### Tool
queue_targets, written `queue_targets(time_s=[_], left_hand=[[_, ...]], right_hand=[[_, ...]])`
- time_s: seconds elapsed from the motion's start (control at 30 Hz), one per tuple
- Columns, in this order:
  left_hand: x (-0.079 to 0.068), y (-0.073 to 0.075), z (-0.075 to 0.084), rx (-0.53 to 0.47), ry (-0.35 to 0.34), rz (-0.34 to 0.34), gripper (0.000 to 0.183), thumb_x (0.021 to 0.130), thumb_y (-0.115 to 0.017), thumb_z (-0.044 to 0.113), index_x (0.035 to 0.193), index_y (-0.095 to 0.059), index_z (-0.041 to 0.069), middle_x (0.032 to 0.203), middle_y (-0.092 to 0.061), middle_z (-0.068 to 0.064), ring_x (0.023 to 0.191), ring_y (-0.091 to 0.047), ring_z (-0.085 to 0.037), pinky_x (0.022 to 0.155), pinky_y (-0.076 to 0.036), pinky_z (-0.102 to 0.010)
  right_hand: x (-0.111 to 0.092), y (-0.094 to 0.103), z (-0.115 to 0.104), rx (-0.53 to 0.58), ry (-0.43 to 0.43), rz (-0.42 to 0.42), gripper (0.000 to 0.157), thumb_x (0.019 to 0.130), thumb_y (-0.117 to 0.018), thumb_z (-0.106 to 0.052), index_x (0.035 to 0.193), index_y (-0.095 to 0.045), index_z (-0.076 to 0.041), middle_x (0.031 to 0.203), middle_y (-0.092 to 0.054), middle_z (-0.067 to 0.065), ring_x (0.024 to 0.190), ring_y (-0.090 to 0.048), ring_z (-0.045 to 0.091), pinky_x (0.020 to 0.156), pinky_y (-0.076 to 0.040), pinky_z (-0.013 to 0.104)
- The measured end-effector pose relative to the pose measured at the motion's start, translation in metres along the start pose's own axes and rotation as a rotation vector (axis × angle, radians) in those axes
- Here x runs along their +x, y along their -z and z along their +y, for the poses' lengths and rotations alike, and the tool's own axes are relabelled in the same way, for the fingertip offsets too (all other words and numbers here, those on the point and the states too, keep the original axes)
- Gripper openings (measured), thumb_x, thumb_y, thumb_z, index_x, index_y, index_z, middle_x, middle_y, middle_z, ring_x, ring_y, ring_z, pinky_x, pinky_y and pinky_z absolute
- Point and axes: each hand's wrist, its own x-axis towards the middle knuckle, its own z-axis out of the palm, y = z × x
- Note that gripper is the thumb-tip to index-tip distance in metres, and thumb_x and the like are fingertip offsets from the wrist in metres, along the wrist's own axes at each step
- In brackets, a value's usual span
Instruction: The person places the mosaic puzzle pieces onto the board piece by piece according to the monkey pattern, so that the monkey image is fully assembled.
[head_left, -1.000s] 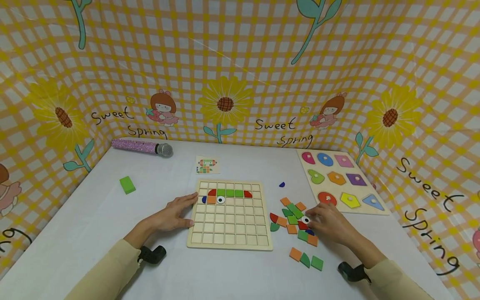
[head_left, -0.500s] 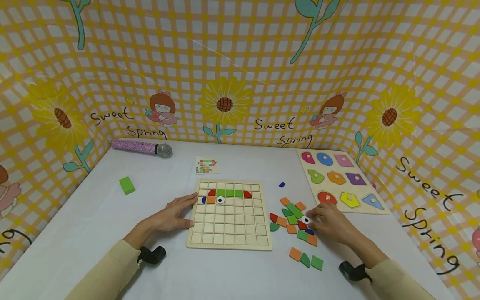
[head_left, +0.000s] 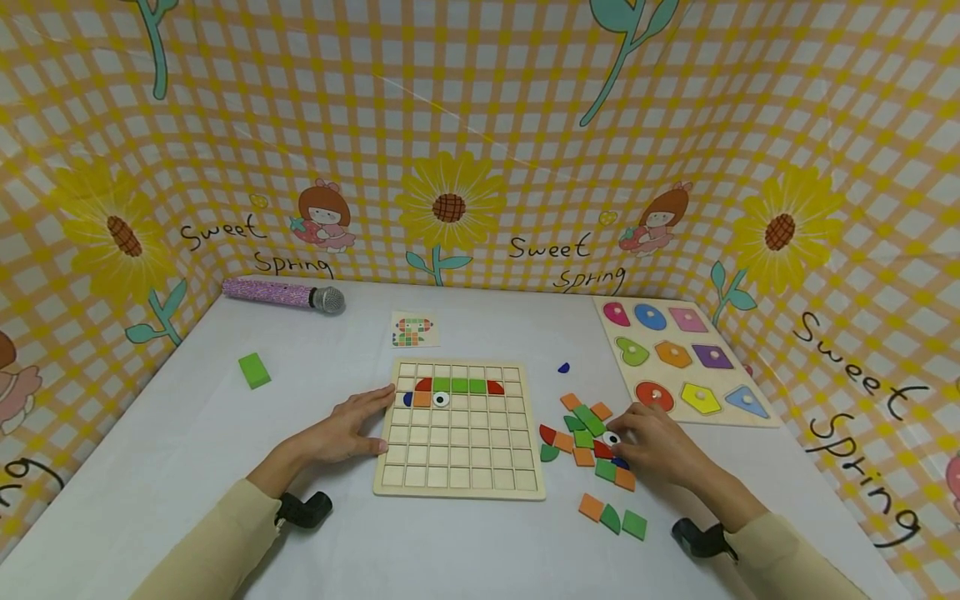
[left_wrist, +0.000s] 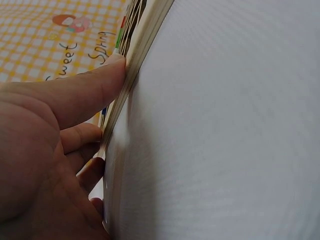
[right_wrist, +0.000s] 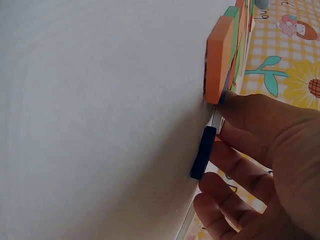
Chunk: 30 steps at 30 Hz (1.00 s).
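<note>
The wooden grid board lies mid-table, with red, green, orange and blue tiles and a round eye tile in its upper rows. Along its left edge rests my left hand, thumb and fingers spread against the side; the left wrist view shows the thumb on that edge. Over the loose tiles on the right, my right hand pinches a second eye tile by its right side. A red tile and a blue one lie just under those fingers. In the right wrist view, an orange tile is beside the thumb.
A pattern card lies behind the board. A knobbed shape puzzle is at the back right, a glittery microphone at the back left. A green block lies left, a small blue half-circle right of the board.
The right hand and the eye tile at its fingertips have shifted very slightly away from me. My left hand stays at the board's edge, and the tiles on the board are unchanged.
</note>
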Motion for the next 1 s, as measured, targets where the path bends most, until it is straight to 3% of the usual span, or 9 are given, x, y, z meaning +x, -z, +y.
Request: queue_targets(time_s=[0.23,0.43,0.7,1.0], left_hand=[[0.0,-0.001,0.0,-0.011,0.007,0.002,0.079,0.084,-0.069,0.028,0.149,-0.027,0.007,0.159,-0.017,-0.009,0.145,-0.01,-0.041,0.111,-0.005,-0.066],[0.0,-0.002,-0.001,-0.009,0.008,0.005,0.079,0.084,-0.069,0.027,0.149,-0.027,0.006,0.159,-0.017,-0.009,0.145,-0.01,-0.041,0.111,-0.006,-0.066],[0.0,-0.002,-0.001,-0.004,0.009,0.006,0.079,0.084,-0.069,0.026,0.149,-0.027,0.007,0.159,-0.017,-0.009,0.145,-0.011,-0.041,0.112,-0.007,-0.065],[0.0,-0.001,0.0,0.001,0.005,0.004,0.079,0.084,-0.068,0.028,0.149,-0.027,0.007,0.159,-0.017,-0.009,0.145,-0.012,-0.04,0.112,-0.007,-0.065]], right_hand=[[-0.001,0.0,0.001,0.004,0.009,0.009,0.021,0.078,-0.076,-0.02,0.097,-0.074,-0.012,0.093,-0.064,-0.001,0.093,-0.052,0.019,0.078,-0.047,0.038],[0.0,0.003,-0.007,0.073,-0.01,0.019,0.019,0.081,-0.073,-0.02,0.099,-0.073,-0.013,0.096,-0.064,-0.001,0.097,-0.051,0.02,0.081,-0.048,0.04],[0.016,0.006,-0.037,0.137,0.001,0.008,0.023,0.082,-0.072,-0.019,0.104,-0.072,-0.013,0.096,-0.064,-0.003,0.096,-0.051,0.018,0.079,-0.049,0.035],[0.043,-0.001,-0.075,0.208,0.106,0.009,0.026,0.085,-0.068,-0.018,0.11,-0.07,-0.01,0.1,-0.064,-0.003,0.097,-0.051,0.017,0.081,-0.051,0.038]])
